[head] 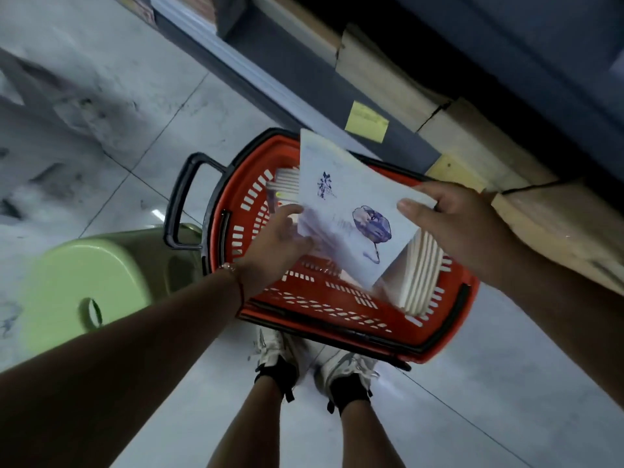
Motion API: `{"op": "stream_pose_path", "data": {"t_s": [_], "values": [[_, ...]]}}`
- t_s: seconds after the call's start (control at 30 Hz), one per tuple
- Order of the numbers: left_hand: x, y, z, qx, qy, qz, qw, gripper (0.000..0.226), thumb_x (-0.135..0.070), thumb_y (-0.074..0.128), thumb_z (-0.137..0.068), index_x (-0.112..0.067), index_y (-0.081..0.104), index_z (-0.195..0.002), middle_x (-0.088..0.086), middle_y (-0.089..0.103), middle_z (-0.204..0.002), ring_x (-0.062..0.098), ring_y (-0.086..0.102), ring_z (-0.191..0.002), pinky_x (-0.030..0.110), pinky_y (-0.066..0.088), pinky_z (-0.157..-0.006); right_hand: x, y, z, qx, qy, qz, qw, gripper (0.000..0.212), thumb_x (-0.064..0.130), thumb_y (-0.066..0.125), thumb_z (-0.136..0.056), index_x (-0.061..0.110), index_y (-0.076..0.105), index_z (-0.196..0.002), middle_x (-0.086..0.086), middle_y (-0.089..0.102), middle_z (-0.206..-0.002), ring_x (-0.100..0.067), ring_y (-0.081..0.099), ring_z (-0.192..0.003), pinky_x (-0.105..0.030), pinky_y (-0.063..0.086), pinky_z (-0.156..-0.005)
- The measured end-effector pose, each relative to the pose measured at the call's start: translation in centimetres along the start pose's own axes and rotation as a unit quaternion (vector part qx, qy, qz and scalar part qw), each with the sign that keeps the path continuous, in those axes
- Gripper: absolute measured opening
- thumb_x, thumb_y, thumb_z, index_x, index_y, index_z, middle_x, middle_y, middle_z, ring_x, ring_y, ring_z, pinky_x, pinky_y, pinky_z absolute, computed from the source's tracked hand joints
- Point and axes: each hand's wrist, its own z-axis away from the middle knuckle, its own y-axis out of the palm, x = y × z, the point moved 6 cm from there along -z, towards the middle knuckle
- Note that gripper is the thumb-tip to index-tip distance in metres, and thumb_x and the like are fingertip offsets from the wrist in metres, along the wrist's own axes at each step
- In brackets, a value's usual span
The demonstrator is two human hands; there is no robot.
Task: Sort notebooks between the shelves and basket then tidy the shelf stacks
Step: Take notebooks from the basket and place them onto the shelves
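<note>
Hands (462,224) gripping notebook (351,211) edges, above basket (449,319)

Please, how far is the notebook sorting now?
Done: notebooks already stand in the red basket. In hand: the left hand and right hand hold a stack of white notebooks above it. Left: placing this stack and tidying the shelf stacks.
</note>
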Motion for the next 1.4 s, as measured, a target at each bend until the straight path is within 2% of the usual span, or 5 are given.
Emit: {"op": "stream_pose_path", "data": {"t_s": [0.23, 0.57, 0.7, 0.93, 1.4], "values": [[-19.4, -2.5, 7.0, 0.022, 0.120, -0.080, 0.989, 0.057, -0.019, 0.074, -0.090, -0.023, 0.046, -0.140, -0.008, 0.061, -0.135, 0.011, 0.059, -0.124, 0.036, 0.048, -0.103, 15.2, -10.5, 7.5, 0.016, 0.003, -0.119, 0.993, 0.021, 0.033, 0.063, -0.089, 0.020, 0.069, -0.103, 0.004, 0.077, -0.101, -0.012, 0.073, -0.090, -0.020, 0.056, -0.075], [-39.3, -0.6, 27.4, 0.168, 0.112, -0.062, 0.978, 0.028, -0.015, 0.062, -0.094, -0.003, 0.067, -0.119, 0.012, 0.073, -0.114, 0.031, 0.071, -0.103, 0.038, 0.059, -0.086, 30.2, -21.1, 25.4, -0.118, -0.036, -0.314, 0.941, 0.041, 0.029, 0.062, -0.086, 0.009, 0.066, -0.121, -0.006, 0.073, -0.115, -0.018, 0.070, -0.100, -0.030, 0.057, -0.080], [-43.0, 1.9, 33.7, 0.172, 0.134, -0.039, 0.975, 0.026, -0.018, 0.057, -0.098, -0.010, 0.067, -0.121, 0.007, 0.074, -0.115, 0.028, 0.070, -0.106, 0.036, 0.059, -0.088, 31.8, -22.7, 32.1, -0.174, -0.041, -0.401, 0.898, 0.048, 0.034, 0.061, -0.087, 0.006, 0.064, -0.126, -0.011, 0.070, -0.122, -0.030, 0.064, -0.116, -0.044, 0.049, -0.101], [-47.7, 7.7, 40.0, 0.179, 0.178, -0.009, 0.968, 0.043, -0.030, 0.069, -0.089, -0.011, 0.065, -0.127, 0.010, 0.070, -0.124, 0.034, 0.066, -0.114, 0.058, 0.047, -0.103, 32.1, -24.4, 41.2, -0.180, -0.099, -0.500, 0.842, 0.030, 0.026, 0.053, -0.095, 0.007, 0.069, -0.113, -0.014, 0.070, -0.120, -0.027, 0.068, -0.108, -0.039, 0.056, -0.091], [-50.1, 27.4, 50.8, 0.200, 0.259, -0.009, 0.945, 0.025, -0.016, 0.056, -0.097, -0.013, 0.064, -0.121, 0.007, 0.074, -0.115, 0.025, 0.073, -0.099, 0.032, 0.060, -0.070, 22.4, -30.2, 61.0, -0.230, -0.115, -0.450, 0.855, 0.017, 0.016, 0.073, -0.078, 0.016, 0.079, -0.094, -0.011, 0.074, -0.107, -0.028, 0.071, -0.097, -0.042, 0.053, -0.090]]}}
